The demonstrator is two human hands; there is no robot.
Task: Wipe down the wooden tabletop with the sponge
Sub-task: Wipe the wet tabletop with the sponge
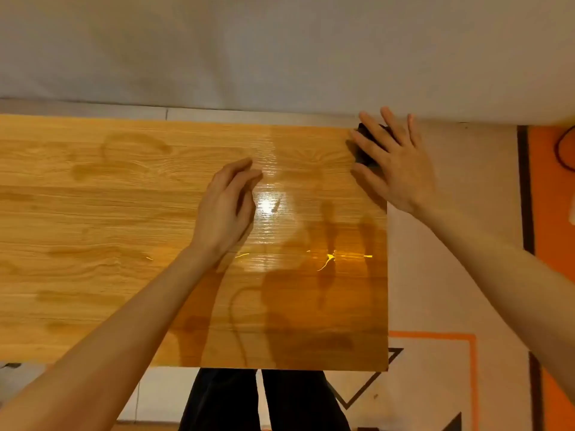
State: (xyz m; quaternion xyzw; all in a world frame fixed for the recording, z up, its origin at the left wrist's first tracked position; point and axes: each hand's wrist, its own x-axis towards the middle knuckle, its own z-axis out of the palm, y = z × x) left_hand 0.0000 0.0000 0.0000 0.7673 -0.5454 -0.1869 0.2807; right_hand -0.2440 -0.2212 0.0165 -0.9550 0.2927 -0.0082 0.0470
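The dark sponge (364, 144) sits at the upper right of the frame, on the far right corner of the wooden tabletop (124, 213), close to where the board meets the pale wall (280, 48). The right hand (396, 163) lies flat over it, fingers spread and pressing down rather than curled round it; only the sponge's left part shows between the fingers. Its long axis appears to run from the far edge toward the person, roughly along the table's right edge.

The left hand (227, 209) hovers near the middle of the frame, fingers loosely bent and close together, holding nothing; whether its fingertips touch the wood I cannot tell. It is well apart from the sponge, so the right hand is plainly the working one.

From this corner almost all the board lies to the left and toward the bottom of the frame. A glossy wet sheen covers the right portion, with patchy marks at upper left, so the next stroke likely has to travel leftward or down the frame.
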